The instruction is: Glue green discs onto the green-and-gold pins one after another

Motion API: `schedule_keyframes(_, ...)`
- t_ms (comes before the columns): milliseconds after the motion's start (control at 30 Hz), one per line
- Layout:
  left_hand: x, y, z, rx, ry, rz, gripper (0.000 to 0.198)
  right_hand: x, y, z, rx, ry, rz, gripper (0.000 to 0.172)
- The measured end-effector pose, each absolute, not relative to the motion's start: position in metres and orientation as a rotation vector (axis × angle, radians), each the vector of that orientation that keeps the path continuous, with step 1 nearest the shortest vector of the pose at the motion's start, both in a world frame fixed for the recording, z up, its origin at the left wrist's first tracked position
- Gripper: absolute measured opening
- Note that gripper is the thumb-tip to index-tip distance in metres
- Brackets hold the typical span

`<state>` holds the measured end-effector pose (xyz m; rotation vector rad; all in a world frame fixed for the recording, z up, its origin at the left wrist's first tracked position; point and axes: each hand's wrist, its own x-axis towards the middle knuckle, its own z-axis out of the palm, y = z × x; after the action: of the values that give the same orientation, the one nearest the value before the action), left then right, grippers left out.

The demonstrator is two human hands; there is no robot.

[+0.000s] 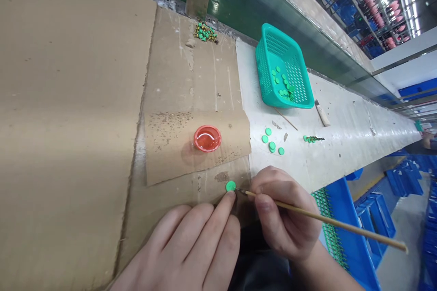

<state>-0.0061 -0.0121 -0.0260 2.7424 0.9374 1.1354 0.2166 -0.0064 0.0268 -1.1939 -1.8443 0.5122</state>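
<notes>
Fingers of the left hand (191, 245), pressed together, pin a green disc (231, 186) at lower centre while the right hand (287, 218) pinches a thin brush (341, 226) to its edge, likely dabbing, which needs a steady tip.

My left hand (191, 250) lies flat on the cardboard sheet (68, 100), one fingertip touching a small green disc (231, 186); my right hand (283, 218) pinches a thin wooden brush (324, 220) with its tip just beside that disc. Red dish of liquid (207, 138) sits near, above the disc. Further right on the white bench (348, 132): loose green discs (272, 144), and a teal basket (285, 66) with more discs inside.
</notes>
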Motion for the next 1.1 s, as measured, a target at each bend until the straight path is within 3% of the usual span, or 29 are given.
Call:
schedule_keyframes(200, -0.010, -0.010, -0.020, 2.706, 0.883, 1.074, 0.025, 0.238, -0.010, 0.025, -1.214, -1.718, 0.617, 0.041)
schedule_keyframes(567, -0.014, -0.003, 0.005, 2.550, 0.923, 0.922, 0.022, 0.233, 0.018, 0.027, -1.152, -2.085, 0.708, 0.029)
schedule_keyframes(833, -0.033, -0.008, 0.021, 1.759, 1.311, 1.085, 0.006, 0.219, -0.007, 0.014, -1.167, -2.036, 0.391, 0.019)
schedule_keyframes(967, -0.022, 0.001, 0.033, 1.455, 1.357, 0.981, 0.030, 0.233, -0.020, 0.026, -1.149, -1.887, 0.551, 0.043)
schedule_keyframes(1100, -0.003, 0.015, 0.041, 1.449, 1.355, 0.928, 0.035, 0.261, -0.021, 0.042, -1.155, -1.815, 0.642, 0.041)
